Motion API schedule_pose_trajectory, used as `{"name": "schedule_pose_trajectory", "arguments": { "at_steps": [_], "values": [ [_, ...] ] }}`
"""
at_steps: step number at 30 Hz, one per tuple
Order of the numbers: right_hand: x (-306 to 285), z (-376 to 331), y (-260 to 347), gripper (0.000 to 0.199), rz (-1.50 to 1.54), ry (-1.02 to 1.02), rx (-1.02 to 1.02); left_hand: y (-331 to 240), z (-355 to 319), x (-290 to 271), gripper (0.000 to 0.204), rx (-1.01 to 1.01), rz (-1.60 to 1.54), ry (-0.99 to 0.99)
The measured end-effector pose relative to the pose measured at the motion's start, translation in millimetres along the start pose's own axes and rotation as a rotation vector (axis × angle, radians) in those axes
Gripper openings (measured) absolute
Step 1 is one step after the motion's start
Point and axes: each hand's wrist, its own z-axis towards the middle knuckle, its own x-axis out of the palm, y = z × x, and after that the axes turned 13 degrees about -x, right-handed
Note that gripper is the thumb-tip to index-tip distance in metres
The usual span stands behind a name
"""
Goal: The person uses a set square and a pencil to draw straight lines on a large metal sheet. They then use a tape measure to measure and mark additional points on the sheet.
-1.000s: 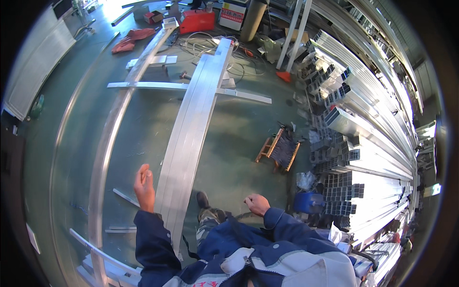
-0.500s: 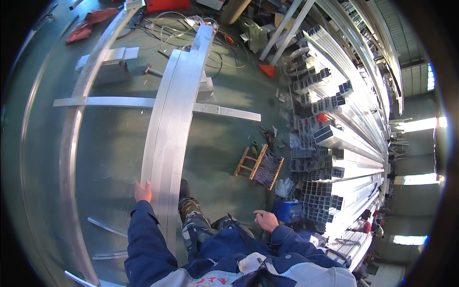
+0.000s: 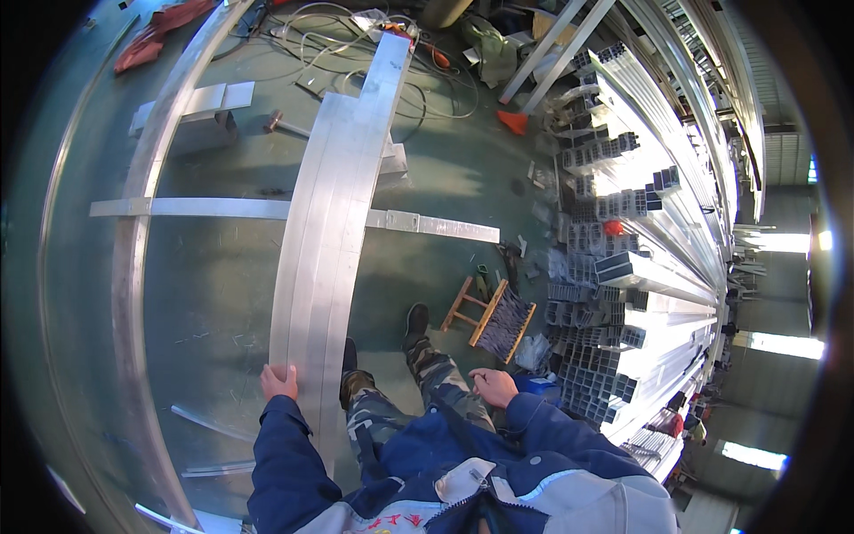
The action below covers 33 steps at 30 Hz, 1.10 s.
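Long silvery aluminium profiles [image 3: 316, 240] lie side by side in front of me, slightly left of the middle, running away from my body. One strip reaches farther out than the others. My left hand [image 3: 280, 383] is closed on the left edge of the near part, thumb on top; its fingers' undersides are hidden. Under the profiles passes a metal crossbar [image 3: 436, 228]. My right hand [image 3: 495, 389] hovers by my right hip with its fingers curled in, and nothing shows in it.
A long metal rail [image 3: 132, 285] runs along the left. At right stand a small wooden stool [image 3: 503, 320] with a woven seat and a large stack of square tubes [image 3: 596, 374]. A hammer [image 3: 286, 125], cables [image 3: 329, 44] and an orange piece [image 3: 512, 122] lie on the floor farther off.
My view has shifted a little, and my right foot has come into sight beyond the profiles' right side. The left hand stays at the profile edge; the right hand remains curled near my hip.
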Motion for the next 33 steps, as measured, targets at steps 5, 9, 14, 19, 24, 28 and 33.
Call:
{"name": "schedule_pose_trajectory", "arguments": {
  "at_steps": [5, 9, 14, 19, 24, 28, 33],
  "values": [
    [-36, 45, -6, 0.044, -0.011, 0.032, -0.037, 10, 30, -18, 0.105, -0.057, -0.067, 0.278],
    [-71, 87, -30, 0.043, -0.047, 0.009, -0.135, 0, 32, -29, 0.103, -0.179, 0.014, 0.084],
    [-137, 123, -68, 0.047, 0.065, -0.076, -0.179, -113, -20, -24, 0.086, -0.084, -0.046, -0.213],
    [-182, 163, -117, 0.037, 0.123, -0.160, -0.111, -339, -153, -42, 0.069, 0.219, -0.723, 0.109],
    [-219, 184, -151, 0.029, 0.062, -0.047, -0.081, -559, -334, -126, 0.067, 1.005, -0.557, 0.147],
    [-215, 180, -208, 0.028, 0.076, 0.076, -0.016, -631, -389, -168, 0.065, 1.590, -0.493, 0.164],
    [-210, 168, -240, 0.025, 0.156, 0.067, 0.095, -640, -453, -179, 0.016, 1.327, -0.662, 0.031]
  ]
}}
